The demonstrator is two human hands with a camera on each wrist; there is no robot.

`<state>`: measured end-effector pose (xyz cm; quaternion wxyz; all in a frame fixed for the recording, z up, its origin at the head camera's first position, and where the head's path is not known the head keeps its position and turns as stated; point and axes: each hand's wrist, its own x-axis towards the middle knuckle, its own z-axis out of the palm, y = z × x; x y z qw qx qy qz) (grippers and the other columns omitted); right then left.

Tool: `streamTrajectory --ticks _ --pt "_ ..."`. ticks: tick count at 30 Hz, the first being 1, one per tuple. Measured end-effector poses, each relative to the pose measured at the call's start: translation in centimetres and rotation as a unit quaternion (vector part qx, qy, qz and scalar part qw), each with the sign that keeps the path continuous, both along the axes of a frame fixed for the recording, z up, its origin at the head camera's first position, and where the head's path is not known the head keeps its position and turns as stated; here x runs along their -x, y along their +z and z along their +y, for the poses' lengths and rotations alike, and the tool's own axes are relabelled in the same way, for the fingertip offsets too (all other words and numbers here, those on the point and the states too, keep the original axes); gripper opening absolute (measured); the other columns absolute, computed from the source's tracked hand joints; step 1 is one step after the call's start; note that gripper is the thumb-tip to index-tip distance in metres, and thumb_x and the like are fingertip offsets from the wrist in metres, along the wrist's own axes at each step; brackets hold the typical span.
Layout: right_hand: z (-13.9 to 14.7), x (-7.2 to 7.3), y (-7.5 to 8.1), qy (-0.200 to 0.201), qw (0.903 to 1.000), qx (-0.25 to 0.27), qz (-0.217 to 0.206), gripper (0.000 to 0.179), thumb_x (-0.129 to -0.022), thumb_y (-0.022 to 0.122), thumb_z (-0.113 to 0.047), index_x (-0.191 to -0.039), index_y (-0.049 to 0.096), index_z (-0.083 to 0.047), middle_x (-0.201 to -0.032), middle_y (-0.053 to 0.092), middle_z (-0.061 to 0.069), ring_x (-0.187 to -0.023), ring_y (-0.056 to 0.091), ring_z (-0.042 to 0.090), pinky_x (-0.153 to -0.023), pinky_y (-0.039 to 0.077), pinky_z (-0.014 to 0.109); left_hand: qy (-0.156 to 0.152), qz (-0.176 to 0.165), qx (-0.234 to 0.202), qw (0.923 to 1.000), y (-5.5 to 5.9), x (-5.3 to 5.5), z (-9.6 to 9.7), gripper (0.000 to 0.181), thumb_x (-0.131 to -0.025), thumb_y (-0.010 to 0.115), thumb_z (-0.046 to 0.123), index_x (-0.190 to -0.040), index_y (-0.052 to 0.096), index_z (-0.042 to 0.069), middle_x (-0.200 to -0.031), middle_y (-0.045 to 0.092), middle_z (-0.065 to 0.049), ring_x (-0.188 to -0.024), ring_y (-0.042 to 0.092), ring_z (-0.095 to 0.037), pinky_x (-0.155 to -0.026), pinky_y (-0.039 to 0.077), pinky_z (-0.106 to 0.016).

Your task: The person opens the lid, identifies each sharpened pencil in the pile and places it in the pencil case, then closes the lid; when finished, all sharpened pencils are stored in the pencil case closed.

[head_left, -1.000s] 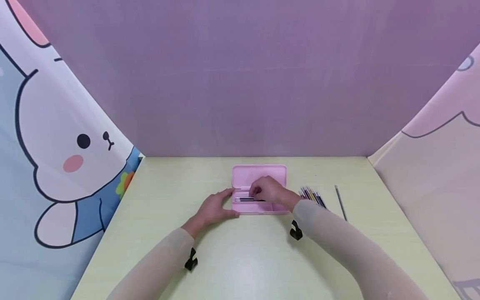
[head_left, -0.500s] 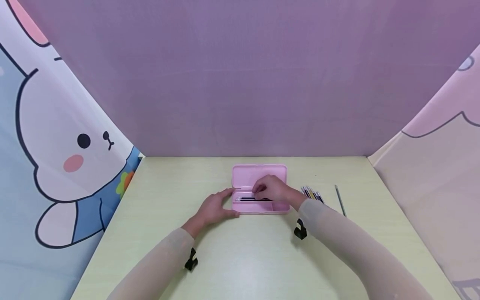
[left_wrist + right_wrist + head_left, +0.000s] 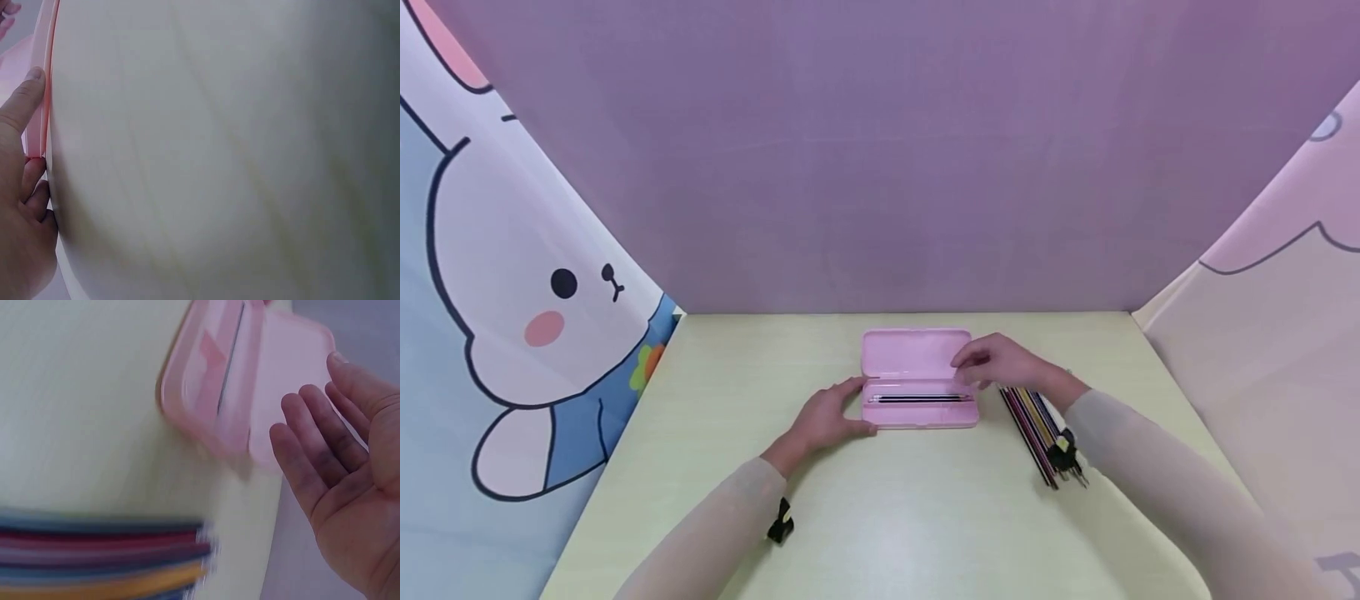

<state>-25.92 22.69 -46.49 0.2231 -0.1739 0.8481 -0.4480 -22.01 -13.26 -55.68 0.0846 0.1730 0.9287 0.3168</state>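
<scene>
A pink pencil case (image 3: 917, 415) lies on the table with its lid (image 3: 913, 354) folded back. Pencils (image 3: 917, 399) lie lengthwise in its rear compartment. My left hand (image 3: 823, 417) holds the case's left end, index finger at the back corner and thumb at the front. In the left wrist view the thumb (image 3: 28, 94) presses along the case's side. My right hand (image 3: 1000, 360) is over the case's right end, fingers loosely bent and holding nothing; the right wrist view shows a bare palm (image 3: 362, 512). Right of the case lies a bundle of coloured pencils (image 3: 1036, 429).
The right forearm (image 3: 1150, 458) passes over part of the pencil bundle and hides most of a lone pencil farther right. Behind the table (image 3: 760, 350) stands a purple panel (image 3: 910, 208). A rabbit-printed sheet (image 3: 505, 333) borders the left side.
My right hand has let go of a pencil, now lying in the case, and moved right and up out of it. More of the pencil bundle shows. The left hand has stayed put.
</scene>
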Motion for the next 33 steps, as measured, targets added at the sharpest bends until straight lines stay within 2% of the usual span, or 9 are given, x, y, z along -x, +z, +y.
streamTrajectory --ticks 2,9,12,17,24,33 --pt "1.7 -0.3 0.2 -0.02 0.9998 -0.003 -0.004 0.036 -0.095 0.075 -0.017 -0.125 0.069 0.001 -0.108 0.074 0.013 -0.096 0.071 0.024 -0.082 0.063 0.05 0.0 0.001 0.002 1.0 0.0 0.0 0.0 0.099 -0.075 0.087 0.057 -0.158 0.041 0.028 -0.155 0.052 -0.006 -0.141 0.05 -0.035 -0.116 0.042 -0.057" --pt "6.7 -1.9 -0.1 -0.046 0.999 0.0 0.003 0.035 -0.096 0.073 -0.018 -0.126 0.067 -0.001 -0.109 0.073 0.016 -0.1 0.069 0.043 -0.082 0.062 0.054 -0.001 0.002 0.004 1.0 0.0 0.0 -0.1 0.099 -0.075 0.087 0.058 -0.158 0.041 0.028 -0.155 0.052 -0.006 -0.141 0.051 -0.035 -0.116 0.042 -0.055" --pt "8.3 -2.7 -0.5 -0.049 0.9988 -0.001 0.005 0.038 -0.097 0.072 -0.015 -0.129 0.064 0.004 -0.11 0.071 0.019 -0.098 0.069 0.037 -0.081 0.062 0.052 -0.003 0.005 0.001 1.0 0.0 0.0 -0.1 0.099 -0.075 0.086 0.058 -0.158 0.041 0.027 -0.155 0.053 -0.006 -0.141 0.051 -0.034 -0.115 0.043 -0.055" --pt "10.2 -3.8 -1.3 -0.063 0.998 0.004 0.003 0.041 -0.095 0.073 -0.009 -0.13 0.061 0.008 -0.116 0.068 0.027 -0.095 0.071 0.023 -0.081 0.062 0.049 -0.001 0.0 0.001 1.0 0.1 0.0 -0.1 0.099 -0.075 0.087 0.057 -0.158 0.04 0.029 -0.156 0.052 -0.004 -0.142 0.05 -0.033 -0.116 0.042 -0.054" --pt "12.2 -5.3 -2.6 -0.076 0.9971 0.002 0.004 0.04 -0.095 0.071 -0.007 -0.13 0.06 0.009 -0.122 0.066 0.029 -0.099 0.072 0.024 -0.081 0.063 0.045 -0.006 0.004 -0.007 1.0 0.2 -0.1 0.0 0.098 -0.075 0.087 0.056 -0.157 0.043 0.026 -0.154 0.053 -0.007 -0.14 0.051 -0.036 -0.115 0.043 -0.057" --pt "13.5 -6.4 -4.1 -0.103 0.9945 0.006 0.012 0.038 -0.093 0.073 -0.005 -0.126 0.063 0.009 -0.118 0.067 0.028 -0.097 0.071 0.024 -0.078 0.063 0.033 0.001 0.001 -0.007 1.0 0.1 -0.1 0.0 0.098 -0.074 0.088 0.055 -0.158 0.042 0.03 -0.154 0.053 -0.005 -0.141 0.05 -0.034 -0.116 0.042 -0.056"
